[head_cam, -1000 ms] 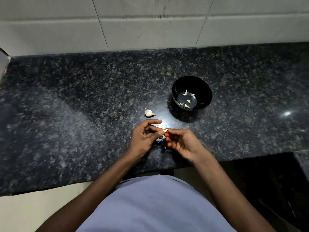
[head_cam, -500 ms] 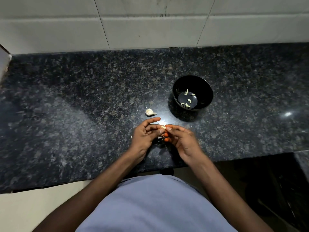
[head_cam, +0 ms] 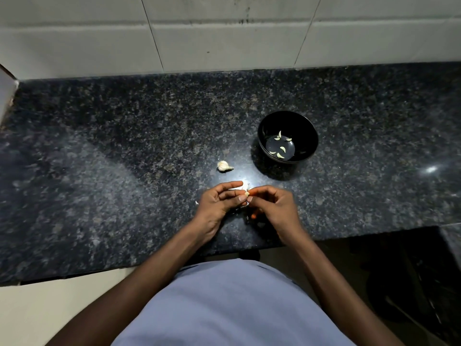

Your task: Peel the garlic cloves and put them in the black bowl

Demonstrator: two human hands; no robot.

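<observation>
A small garlic clove [head_cam: 247,194] is pinched between the fingertips of my left hand [head_cam: 219,204] and my right hand [head_cam: 277,208], just above the dark granite counter [head_cam: 124,171]. Both hands meet at the clove, fingers curled around it. The black bowl [head_cam: 310,136] stands beyond and to the right of my hands, holding several peeled cloves [head_cam: 281,149]. An unpeeled piece of garlic [head_cam: 224,166] lies on the counter to the left of the bowl. Bits of white skin [head_cam: 243,186] show behind my left fingers.
A white tiled wall [head_cam: 224,33] closes the back of the counter. The counter's front edge runs just under my wrists, with a dark gap [head_cam: 399,270] at the lower right. A pale surface edge [head_cam: 6,96] stands at the far left.
My right hand has turned over, its palm now facing down over the clove. Both hands stay together at the same spot on the counter.
</observation>
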